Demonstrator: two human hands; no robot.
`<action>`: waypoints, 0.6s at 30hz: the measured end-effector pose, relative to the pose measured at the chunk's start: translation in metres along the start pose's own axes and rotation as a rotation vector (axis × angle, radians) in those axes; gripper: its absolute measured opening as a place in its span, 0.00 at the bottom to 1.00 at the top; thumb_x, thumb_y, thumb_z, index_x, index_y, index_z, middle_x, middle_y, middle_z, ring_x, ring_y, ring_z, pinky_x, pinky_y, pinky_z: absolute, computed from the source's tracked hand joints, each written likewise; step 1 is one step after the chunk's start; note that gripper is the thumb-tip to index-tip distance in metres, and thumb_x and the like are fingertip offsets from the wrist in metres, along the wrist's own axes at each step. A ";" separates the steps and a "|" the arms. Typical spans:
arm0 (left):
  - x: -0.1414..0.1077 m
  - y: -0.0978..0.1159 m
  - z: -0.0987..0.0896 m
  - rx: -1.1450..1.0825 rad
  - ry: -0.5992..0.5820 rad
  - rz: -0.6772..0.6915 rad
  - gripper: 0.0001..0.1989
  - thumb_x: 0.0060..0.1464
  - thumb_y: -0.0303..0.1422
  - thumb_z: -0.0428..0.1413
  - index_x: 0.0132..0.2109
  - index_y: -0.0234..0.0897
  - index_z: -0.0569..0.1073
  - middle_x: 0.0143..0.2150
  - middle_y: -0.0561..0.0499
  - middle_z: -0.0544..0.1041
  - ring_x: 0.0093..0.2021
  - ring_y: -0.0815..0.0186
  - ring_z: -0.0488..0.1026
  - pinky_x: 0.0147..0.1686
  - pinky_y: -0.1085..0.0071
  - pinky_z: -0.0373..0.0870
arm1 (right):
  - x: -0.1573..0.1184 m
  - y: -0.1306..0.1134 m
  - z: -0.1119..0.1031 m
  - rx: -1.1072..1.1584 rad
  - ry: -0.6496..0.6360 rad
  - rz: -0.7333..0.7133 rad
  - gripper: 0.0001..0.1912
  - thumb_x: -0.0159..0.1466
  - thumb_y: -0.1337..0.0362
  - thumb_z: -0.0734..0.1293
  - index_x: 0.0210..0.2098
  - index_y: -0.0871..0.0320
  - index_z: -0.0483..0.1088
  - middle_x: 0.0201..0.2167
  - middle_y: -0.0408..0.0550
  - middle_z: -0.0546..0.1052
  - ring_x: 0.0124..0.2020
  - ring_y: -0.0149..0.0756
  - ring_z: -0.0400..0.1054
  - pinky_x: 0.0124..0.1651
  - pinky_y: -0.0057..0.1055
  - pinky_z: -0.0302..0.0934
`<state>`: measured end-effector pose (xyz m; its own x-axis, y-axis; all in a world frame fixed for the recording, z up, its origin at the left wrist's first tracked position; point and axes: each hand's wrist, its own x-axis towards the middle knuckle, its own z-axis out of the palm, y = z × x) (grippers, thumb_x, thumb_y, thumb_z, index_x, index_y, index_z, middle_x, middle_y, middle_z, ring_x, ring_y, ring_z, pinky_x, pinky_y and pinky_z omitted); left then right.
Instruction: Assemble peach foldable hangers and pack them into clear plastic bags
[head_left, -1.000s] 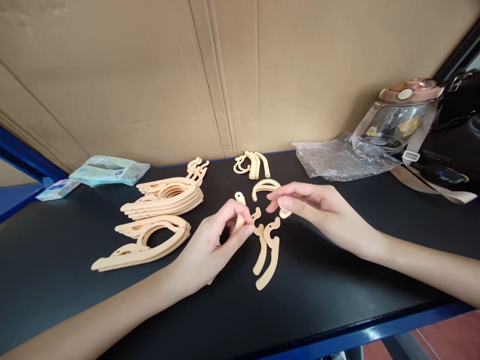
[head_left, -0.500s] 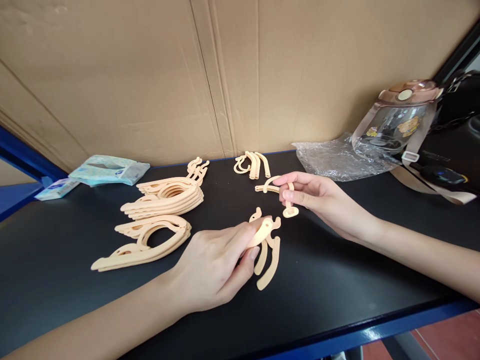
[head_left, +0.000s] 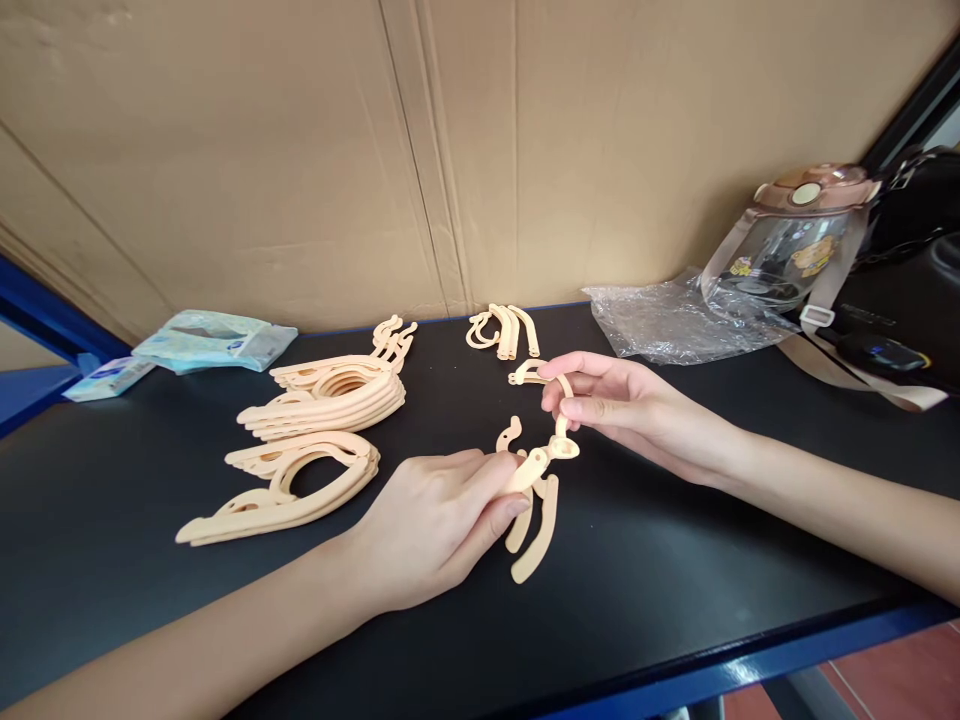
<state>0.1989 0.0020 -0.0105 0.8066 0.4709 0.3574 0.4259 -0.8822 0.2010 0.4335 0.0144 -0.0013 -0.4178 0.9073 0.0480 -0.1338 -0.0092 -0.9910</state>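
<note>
Between thumb and fingers, my left hand [head_left: 442, 530] pinches a cream plastic hanger arm [head_left: 529, 470] with a hole near its end. My right hand [head_left: 622, 410] is closed on a curved cream hanger hook [head_left: 564, 400]; its ring-shaped base [head_left: 564, 447] is at the tip of the arm, seemingly touching it. Under my left fingers lie loose hanger arms [head_left: 538, 540] and a small hook piece [head_left: 509, 433] on the black tabletop. Behind my right fingertips is another cream hanger piece [head_left: 527, 373], partly hidden.
Folded cream hangers [head_left: 322, 400] are stacked at left, with a smaller stack [head_left: 285, 490] in front. More hooks [head_left: 393, 340] and arms [head_left: 512, 330] lie at the back. A tissue pack [head_left: 217, 340], plastic bag [head_left: 675, 320] and strapped bottle [head_left: 795, 240] stand near the cardboard wall [head_left: 300, 150].
My right hand has brought the hook left and down, so its base now meets the end of the hanger arm. My left hand has shifted only slightly, keeping its grip.
</note>
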 end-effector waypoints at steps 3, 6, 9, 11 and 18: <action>-0.001 -0.002 0.002 -0.006 0.005 0.019 0.11 0.67 0.32 0.41 0.34 0.39 0.60 0.27 0.56 0.68 0.23 0.69 0.65 0.22 0.74 0.56 | 0.001 0.003 0.000 0.055 -0.037 0.010 0.14 0.60 0.68 0.70 0.46 0.53 0.71 0.37 0.42 0.75 0.34 0.26 0.69 0.42 0.29 0.63; 0.000 -0.002 0.002 0.010 0.014 0.030 0.12 0.68 0.32 0.40 0.35 0.39 0.62 0.27 0.55 0.69 0.24 0.69 0.65 0.23 0.74 0.57 | 0.002 0.004 0.000 0.044 -0.088 0.031 0.13 0.61 0.67 0.70 0.45 0.55 0.70 0.34 0.40 0.75 0.32 0.26 0.70 0.42 0.29 0.63; 0.000 -0.001 0.001 0.046 0.014 0.044 0.12 0.68 0.32 0.40 0.37 0.38 0.63 0.28 0.54 0.70 0.25 0.69 0.65 0.23 0.74 0.58 | 0.002 0.004 0.000 0.003 -0.103 0.036 0.12 0.62 0.65 0.69 0.45 0.56 0.69 0.31 0.39 0.74 0.31 0.27 0.71 0.41 0.31 0.63; 0.000 -0.001 0.000 0.076 0.029 0.057 0.12 0.68 0.32 0.39 0.37 0.37 0.63 0.28 0.54 0.71 0.25 0.69 0.66 0.23 0.75 0.59 | 0.002 0.003 -0.001 -0.023 -0.098 0.033 0.11 0.61 0.65 0.70 0.44 0.56 0.69 0.30 0.38 0.74 0.31 0.28 0.71 0.41 0.31 0.63; -0.001 0.001 0.004 0.181 0.085 0.038 0.11 0.69 0.32 0.40 0.45 0.35 0.65 0.28 0.55 0.75 0.25 0.70 0.72 0.22 0.75 0.59 | 0.002 0.001 -0.006 -0.190 0.014 0.000 0.11 0.59 0.63 0.71 0.41 0.57 0.70 0.27 0.37 0.71 0.31 0.27 0.69 0.40 0.29 0.62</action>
<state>0.2003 0.0010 -0.0148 0.7895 0.4292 0.4387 0.4683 -0.8833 0.0216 0.4378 0.0190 -0.0034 -0.4053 0.9130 0.0473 0.0386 0.0688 -0.9969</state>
